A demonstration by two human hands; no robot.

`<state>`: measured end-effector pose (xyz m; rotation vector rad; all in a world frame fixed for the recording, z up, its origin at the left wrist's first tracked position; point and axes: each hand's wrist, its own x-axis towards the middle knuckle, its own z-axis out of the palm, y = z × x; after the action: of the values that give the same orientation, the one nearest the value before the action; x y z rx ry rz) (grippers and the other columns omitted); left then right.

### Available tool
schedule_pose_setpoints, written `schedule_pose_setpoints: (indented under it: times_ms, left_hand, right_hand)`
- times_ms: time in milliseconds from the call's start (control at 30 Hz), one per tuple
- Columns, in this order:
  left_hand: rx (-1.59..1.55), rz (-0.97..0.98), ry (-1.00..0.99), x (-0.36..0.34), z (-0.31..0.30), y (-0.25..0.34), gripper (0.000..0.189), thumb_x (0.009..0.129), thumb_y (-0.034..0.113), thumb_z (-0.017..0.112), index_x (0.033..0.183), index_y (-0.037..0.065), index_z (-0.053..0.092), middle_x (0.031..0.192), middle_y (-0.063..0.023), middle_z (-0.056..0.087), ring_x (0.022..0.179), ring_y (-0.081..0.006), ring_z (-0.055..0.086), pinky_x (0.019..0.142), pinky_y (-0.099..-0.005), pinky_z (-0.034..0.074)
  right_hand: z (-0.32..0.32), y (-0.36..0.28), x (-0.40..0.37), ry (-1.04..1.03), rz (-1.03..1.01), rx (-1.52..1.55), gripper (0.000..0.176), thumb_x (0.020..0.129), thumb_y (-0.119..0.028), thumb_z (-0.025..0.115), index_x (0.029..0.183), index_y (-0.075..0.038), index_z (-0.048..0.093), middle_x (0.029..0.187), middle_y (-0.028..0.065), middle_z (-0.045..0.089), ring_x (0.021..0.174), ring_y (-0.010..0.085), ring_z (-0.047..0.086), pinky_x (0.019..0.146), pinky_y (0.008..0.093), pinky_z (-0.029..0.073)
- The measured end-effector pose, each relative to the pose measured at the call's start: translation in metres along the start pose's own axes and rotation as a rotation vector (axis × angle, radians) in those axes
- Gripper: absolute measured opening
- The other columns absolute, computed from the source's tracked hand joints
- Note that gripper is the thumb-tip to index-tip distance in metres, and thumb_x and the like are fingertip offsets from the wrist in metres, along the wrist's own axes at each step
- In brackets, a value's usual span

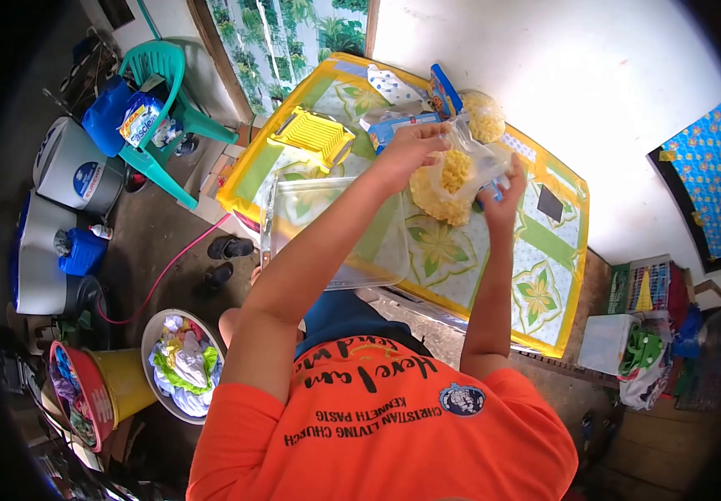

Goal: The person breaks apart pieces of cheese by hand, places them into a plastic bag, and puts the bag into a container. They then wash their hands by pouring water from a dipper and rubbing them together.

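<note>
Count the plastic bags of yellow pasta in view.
2: an open bag between the left hand and right hand, and another bag behind it, near the wall. Others could be hidden.

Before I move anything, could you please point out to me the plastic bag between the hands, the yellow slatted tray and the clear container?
Plastic bag [442, 203]: head view, lower part of its filled body.
Yellow slatted tray [313, 135]: head view, middle of its slatted panel.
Clear container [377, 242]: head view, its bare bottom.

Kinda crowded green chair [195, 123]
Printed bag [137, 123] on it, grey appliance [64, 159] beside it (bulky thing), slippers [230, 247] near it.
</note>
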<state>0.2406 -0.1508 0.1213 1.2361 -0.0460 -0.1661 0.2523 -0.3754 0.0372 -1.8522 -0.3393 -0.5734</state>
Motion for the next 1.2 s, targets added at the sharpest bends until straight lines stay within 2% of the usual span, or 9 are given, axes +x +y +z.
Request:
schedule_pose_setpoints:
  times_ms: [33,200,300,400,500,700,800,1000,1200]
  left_hand:
    - [-0.007,-0.003,-0.020,0.001,0.000,0.000,0.037,0.084,0.017,0.063,0.119,0.003,0.059,0.113,-0.0015,0.059,0.102,-0.0117,0.055,0.086,-0.0296,0.047]
    - [0.077,-0.018,-0.161,0.005,0.009,-0.003,0.041,0.084,0.017,0.064,0.122,0.004,0.057,0.114,-0.0021,0.059,0.105,-0.0108,0.054,0.087,-0.0287,0.046]
    - [0.157,-0.040,-0.248,-0.001,0.013,0.000,0.045,0.081,0.018,0.066,0.122,0.003,0.057,0.114,-0.0035,0.060,0.105,-0.0112,0.054,0.087,-0.0273,0.045]
    - [0.228,0.121,-0.172,0.004,-0.002,-0.015,0.058,0.077,0.018,0.069,0.130,0.003,0.050,0.125,-0.0076,0.055,0.115,-0.0165,0.051,0.089,-0.0289,0.044]
    - [0.547,0.343,0.053,0.003,-0.027,-0.028,0.084,0.071,0.027,0.076,0.140,0.005,0.035,0.139,-0.0127,0.043,0.127,-0.0262,0.041,0.098,-0.0349,0.040]
    - [1.366,0.080,-0.019,-0.019,-0.032,-0.073,0.125,0.057,0.053,0.079,0.148,0.009,0.008,0.153,-0.0163,0.012,0.141,-0.0379,0.009,0.110,-0.0579,0.016]
    - [1.311,0.251,0.005,-0.012,-0.011,-0.100,0.126,0.056,0.063,0.074,0.149,0.009,0.008,0.156,-0.0113,0.003,0.143,-0.0360,0.001,0.107,-0.0651,0.010]
    - [1.604,0.592,0.241,0.017,0.024,-0.173,0.085,0.076,0.056,0.061,0.146,0.022,0.027,0.154,-0.0054,0.016,0.142,-0.0346,0.009,0.104,-0.0703,0.005]
    - [1.277,0.298,0.029,0.017,0.028,-0.139,0.052,0.087,0.037,0.049,0.137,0.025,0.042,0.144,-0.0031,0.040,0.135,-0.0252,0.032,0.099,-0.0733,0.004]
  right_hand:
    - [0.001,0.018,-0.008,-0.111,-0.081,-0.272,0.099,0.064,-0.014,0.076,0.145,-0.005,0.020,0.142,0.0155,0.027,0.128,0.0310,0.033,0.107,0.0423,0.029]
    - [0.045,0.018,-0.025,-0.069,-0.095,-0.389,0.085,0.068,-0.009,0.068,0.140,0.004,0.025,0.146,0.0254,0.025,0.138,0.0400,0.019,0.113,0.0437,0.016]
    - [0.052,0.055,0.011,-0.119,-0.152,-0.340,0.060,0.080,-0.011,0.060,0.133,0.006,0.037,0.133,0.0255,0.043,0.128,0.0339,0.038,0.107,0.0389,0.029]
    - [0.054,0.003,0.032,-0.178,0.217,0.107,0.040,0.091,-0.011,0.047,0.126,0.007,0.045,0.118,0.0199,0.054,0.112,0.0253,0.051,0.097,0.0334,0.038]
    - [0.069,0.028,0.030,0.030,0.181,0.272,0.035,0.095,-0.014,0.041,0.124,0.005,0.046,0.110,0.0124,0.057,0.101,0.0186,0.052,0.090,0.0297,0.041]
    - [0.068,-0.006,0.007,0.230,0.254,0.415,0.034,0.093,-0.011,0.038,0.123,0.001,0.048,0.106,0.0068,0.055,0.088,0.0132,0.052,0.080,0.0258,0.043]
    - [0.054,-0.033,-0.005,-0.015,0.348,0.499,0.037,0.090,-0.007,0.036,0.124,-0.002,0.049,0.105,0.0047,0.051,0.078,0.0086,0.047,0.072,0.0218,0.041]
    - [0.052,-0.078,-0.008,-0.025,0.218,0.508,0.048,0.081,-0.001,0.038,0.129,-0.005,0.044,0.105,0.0054,0.048,0.079,0.0090,0.044,0.071,0.0204,0.040]
    - [0.031,-0.080,-0.003,0.037,0.102,0.530,0.055,0.083,-0.004,0.041,0.137,-0.006,0.035,0.123,0.0097,0.045,0.101,0.0172,0.050,0.086,0.0290,0.042]
